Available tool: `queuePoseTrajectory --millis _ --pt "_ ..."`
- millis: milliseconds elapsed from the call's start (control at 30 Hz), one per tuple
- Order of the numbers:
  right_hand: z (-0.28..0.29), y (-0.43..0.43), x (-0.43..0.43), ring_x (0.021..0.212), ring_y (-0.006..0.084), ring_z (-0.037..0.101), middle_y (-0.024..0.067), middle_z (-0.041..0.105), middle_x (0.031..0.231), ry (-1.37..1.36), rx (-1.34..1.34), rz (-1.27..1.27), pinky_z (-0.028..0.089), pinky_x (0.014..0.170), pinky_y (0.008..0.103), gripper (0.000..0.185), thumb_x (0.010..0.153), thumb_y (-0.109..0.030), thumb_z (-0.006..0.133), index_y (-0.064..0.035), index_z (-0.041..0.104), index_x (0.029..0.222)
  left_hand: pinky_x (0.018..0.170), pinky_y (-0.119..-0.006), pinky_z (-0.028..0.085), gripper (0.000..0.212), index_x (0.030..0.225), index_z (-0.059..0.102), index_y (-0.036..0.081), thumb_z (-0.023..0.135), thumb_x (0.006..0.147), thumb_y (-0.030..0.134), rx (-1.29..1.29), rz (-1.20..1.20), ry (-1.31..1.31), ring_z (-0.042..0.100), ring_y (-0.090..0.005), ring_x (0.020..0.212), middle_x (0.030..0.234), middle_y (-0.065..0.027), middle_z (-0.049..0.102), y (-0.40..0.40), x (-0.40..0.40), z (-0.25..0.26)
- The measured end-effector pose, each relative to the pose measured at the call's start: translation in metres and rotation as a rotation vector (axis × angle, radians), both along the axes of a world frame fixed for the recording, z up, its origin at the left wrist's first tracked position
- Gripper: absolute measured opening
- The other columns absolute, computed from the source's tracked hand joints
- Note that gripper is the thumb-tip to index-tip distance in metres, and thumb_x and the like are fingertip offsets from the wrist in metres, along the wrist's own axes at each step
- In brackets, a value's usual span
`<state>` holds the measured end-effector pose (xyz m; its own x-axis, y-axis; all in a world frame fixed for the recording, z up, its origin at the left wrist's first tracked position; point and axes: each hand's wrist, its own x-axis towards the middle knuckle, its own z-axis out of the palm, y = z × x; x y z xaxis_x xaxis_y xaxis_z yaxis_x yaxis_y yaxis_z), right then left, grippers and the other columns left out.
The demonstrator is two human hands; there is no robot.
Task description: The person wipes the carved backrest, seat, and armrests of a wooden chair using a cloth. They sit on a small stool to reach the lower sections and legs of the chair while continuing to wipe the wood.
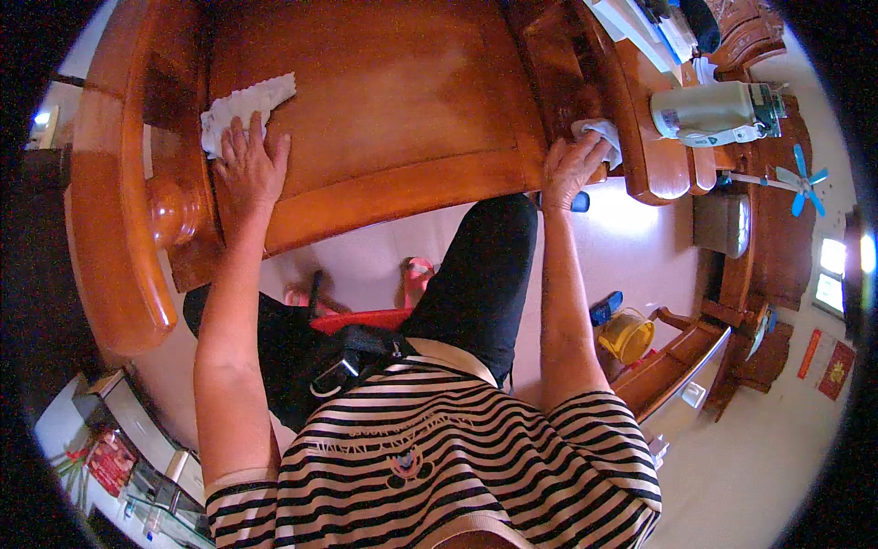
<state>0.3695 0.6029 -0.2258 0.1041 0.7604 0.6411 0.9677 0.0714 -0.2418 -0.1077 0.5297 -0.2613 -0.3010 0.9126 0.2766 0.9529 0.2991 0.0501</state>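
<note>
My left hand [252,165] lies with its fingers spread on a white cloth [264,92], on the left part of the seat of a polished wooden armchair or bench [384,89]. At the seat's right side, my right hand [575,165] holds a second white cloth [607,130], bunched under its fingers beside the right armrest [641,123]. The left armrest [110,219] curves past my left forearm.
A pale green bottle [710,111] lies in view beyond the right armrest, near a small blue fan [801,180]. On the floor at right are a yellow bucket [625,336] and a blue slipper [606,309]. A red stool [363,320] shows between my legs.
</note>
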Motion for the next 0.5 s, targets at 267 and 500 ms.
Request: queuePoseTrajectory --millis 267,500 --pt "0.03 0.018 0.032 0.122 0.0415 0.043 0.0182 0.04 0.14 -0.756 -0.24 0.03 0.032 0.103 0.0547 0.062 0.086 -0.026 0.054 -0.009 0.035 0.142 0.104 -0.062 0.024 0.064 0.142 0.038 0.02 0.046 0.09 0.057 -0.045 -0.019 -0.042 0.026 -0.0338 0.138 0.149 -0.0137 0.03 0.004 0.01 0.009" --pt "0.054 0.076 -0.019 0.119 0.0311 0.049 0.0131 0.055 0.126 -0.864 -0.393 0.16 0.032 0.106 0.0459 0.037 0.084 -0.02 0.053 -0.0043 0.061 0.117 0.104 -0.061 0.024 0.065 0.142 0.037 0.02 0.046 0.09 0.057 -0.047 -0.034 -0.015 0.025 -0.0348 0.137 0.149 -0.0137 0.03 -0.001 -0.002 0.009"
